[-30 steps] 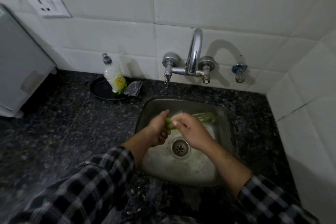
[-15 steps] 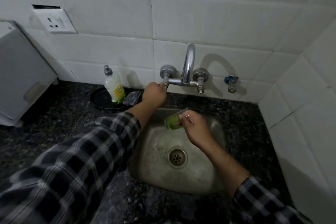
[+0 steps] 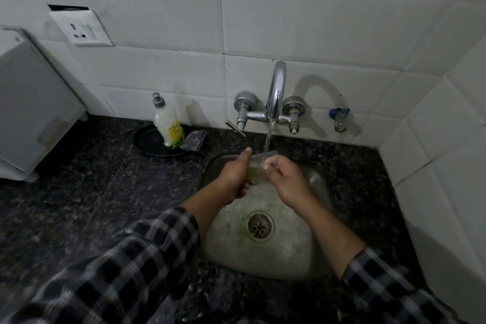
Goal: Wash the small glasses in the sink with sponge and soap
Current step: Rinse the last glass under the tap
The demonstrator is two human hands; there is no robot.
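White tile wall [image 3: 315,21], dark counter [image 3: 105,192], steel sink [image 3: 310,258]. The tap [image 3: 276,92] is running. The glass [image 3: 259,162] sits over the sink's back half, directly under the stream [image 3: 268,139] so water hits it. The left hand [image 3: 232,179] is curled round its lower end, where the green sponge [image 3: 252,172] shows. The right hand [image 3: 288,180] pinches the rim to steady it. Probably wetting or rinsing. The soap [image 3: 168,123] is parked on the counter, left of the tap.

Left hand [image 3: 234,176] seemingly back on glass [image 3: 259,166]
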